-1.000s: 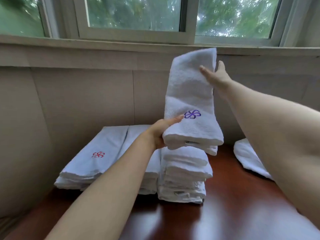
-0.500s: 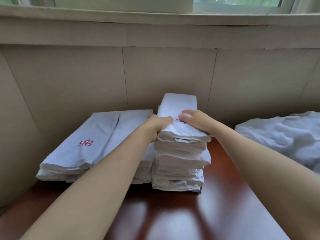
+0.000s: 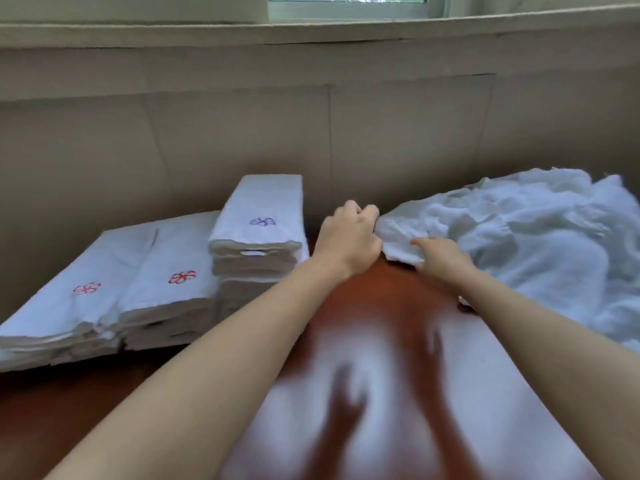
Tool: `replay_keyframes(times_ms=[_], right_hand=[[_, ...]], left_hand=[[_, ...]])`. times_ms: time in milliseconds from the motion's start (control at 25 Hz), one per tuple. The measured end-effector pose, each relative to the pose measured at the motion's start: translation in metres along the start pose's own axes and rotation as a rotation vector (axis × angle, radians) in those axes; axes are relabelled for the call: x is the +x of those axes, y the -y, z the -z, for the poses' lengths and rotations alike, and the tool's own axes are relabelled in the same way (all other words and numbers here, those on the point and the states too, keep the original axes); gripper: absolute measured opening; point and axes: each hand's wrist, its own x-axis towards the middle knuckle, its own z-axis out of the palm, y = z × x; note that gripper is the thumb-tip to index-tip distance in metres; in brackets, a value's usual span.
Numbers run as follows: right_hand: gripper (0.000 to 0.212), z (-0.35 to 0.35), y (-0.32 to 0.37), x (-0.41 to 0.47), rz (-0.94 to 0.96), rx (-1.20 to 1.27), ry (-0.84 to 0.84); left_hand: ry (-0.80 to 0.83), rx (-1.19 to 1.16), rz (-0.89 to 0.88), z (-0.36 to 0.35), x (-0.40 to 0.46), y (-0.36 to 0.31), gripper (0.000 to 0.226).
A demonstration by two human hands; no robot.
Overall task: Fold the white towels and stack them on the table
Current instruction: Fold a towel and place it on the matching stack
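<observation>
On the surface (image 3: 381, 393), three stacks of folded towels stand side by side at left: two low stacks (image 3: 104, 299), then a taller stack (image 3: 259, 237) to their right. An unfolded heap (image 3: 519, 244) lies at right. Wall (image 3: 311, 133) behind all.

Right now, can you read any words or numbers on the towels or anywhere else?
There are no words or numbers to read.
Tall towel stack: a purple flower sign, no letters.
Two low towel stacks: a red flower sign each, no letters.
Unfolded towel pile: plain.
</observation>
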Motion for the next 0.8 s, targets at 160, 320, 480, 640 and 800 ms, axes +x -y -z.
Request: replay_keyframes(times_ms=[160, 320, 480, 640, 800], right_hand=[[0.055, -0.01, -0.081, -0.001, -0.123, -0.234, -0.181], [0.075, -0.006, -0.128, 0.022, -0.135, -0.266, -0.309], [0.056, -0.008, -0.148, 0.04, -0.126, -0.327, -0.323], [0.021, -0.007, -0.147, 0.039, -0.068, -0.276, -0.418], [0.027, -0.015, -0.109, -0.002, 0.224, 0.227, -0.495]], left_hand=[[0.306, -0.042, 0.019, -0.067, 0.03, -0.027, 0.044], [0.345, -0.122, 0.043, -0.123, 0.072, -0.051, 0.055], [0.341, -0.157, -0.014, -0.172, 0.112, -0.068, 0.075], [0.372, -0.1, 0.046, -0.211, 0.119, -0.057, 0.035], [0.335, -0.186, -0.009, -0.197, 0.073, -0.044, 0.015]])
